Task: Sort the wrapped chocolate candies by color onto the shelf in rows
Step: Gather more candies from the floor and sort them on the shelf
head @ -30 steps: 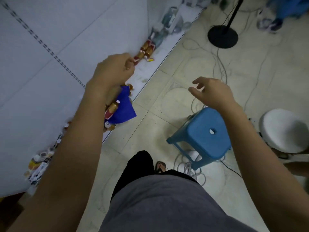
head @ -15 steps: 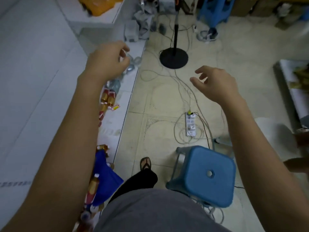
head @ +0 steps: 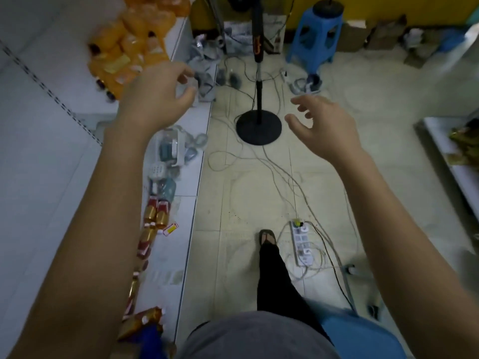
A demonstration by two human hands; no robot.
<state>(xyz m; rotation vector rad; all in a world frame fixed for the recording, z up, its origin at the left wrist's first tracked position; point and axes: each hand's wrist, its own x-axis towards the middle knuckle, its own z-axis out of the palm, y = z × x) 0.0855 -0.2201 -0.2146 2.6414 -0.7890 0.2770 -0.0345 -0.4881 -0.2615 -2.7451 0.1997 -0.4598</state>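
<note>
Red-and-gold wrapped candies [head: 155, 216] lie in a line along the low white shelf [head: 178, 244] on the left, partly behind my left forearm. More gold and red candies [head: 140, 322] sit beside a blue wrapper [head: 151, 340] at the bottom left. My left hand [head: 158, 97] hovers above the shelf's far end, fingers loosely curled, holding nothing that I can see. My right hand [head: 321, 128] floats over the floor with fingers spread and relaxed, empty.
Orange bottles [head: 124, 53] crowd the upper shelf at left. Clear-packed goods [head: 171, 149] lie on the low shelf. A black stand base [head: 258, 128], loose cables and a power strip [head: 302, 244] cover the tiled floor. Blue stools stand at the far end [head: 315, 35] and at bottom right [head: 363, 335]. Another shelf [head: 451, 156] is at right.
My view has swung up and forward along the aisle. My left hand lifted away from the red-and-gold candies and loosened; both hands now reach forward with nothing in them.
</note>
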